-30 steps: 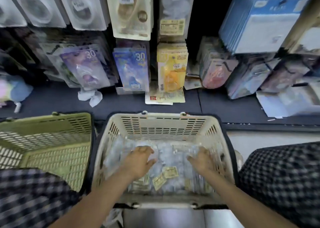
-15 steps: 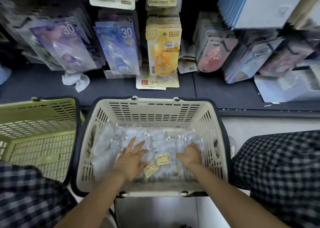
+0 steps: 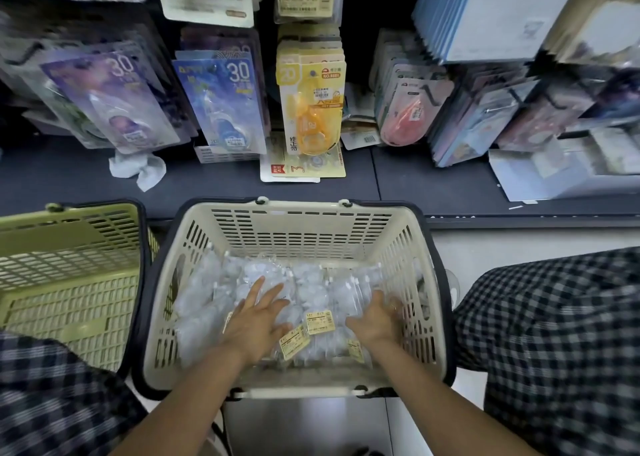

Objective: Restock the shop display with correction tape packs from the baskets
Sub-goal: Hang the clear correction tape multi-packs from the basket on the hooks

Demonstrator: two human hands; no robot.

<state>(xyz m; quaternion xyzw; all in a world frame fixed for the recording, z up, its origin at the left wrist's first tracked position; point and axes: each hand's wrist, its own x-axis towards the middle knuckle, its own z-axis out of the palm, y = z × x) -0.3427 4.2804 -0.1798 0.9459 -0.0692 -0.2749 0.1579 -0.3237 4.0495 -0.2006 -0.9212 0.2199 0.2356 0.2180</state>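
Note:
A cream basket (image 3: pixel 294 223) stands in front of me, its bottom covered with clear correction tape packs (image 3: pixel 311 292), some with yellow labels. Both hands are down inside it. My left hand (image 3: pixel 256 320) lies flat on the packs with fingers spread. My right hand (image 3: pixel 377 317) rests on the packs at the right side, fingers curled down among them; whether it grips one is unclear. Above the basket the dark shelf (image 3: pixel 415 185) carries hanging rows of correction tape: purple packs (image 3: pixel 114 102), blue packs (image 3: pixel 225 105), yellow packs (image 3: pixel 311 105) and pink packs (image 3: pixel 408 109).
A green basket (image 3: pixel 69 265) stands to the left, with nothing showing in the part I see. A crumpled white wrapper (image 3: pixel 138 168) and loose cards (image 3: pixel 301 168) lie on the shelf. Blue-white packs (image 3: pixel 485 15) hang at upper right. My checked trouser knees frame both sides.
The view has tilted down and closer, so the display slid upward. My left hand's fingers have spread over the packs; my right hand shifted slightly right and deeper among them.

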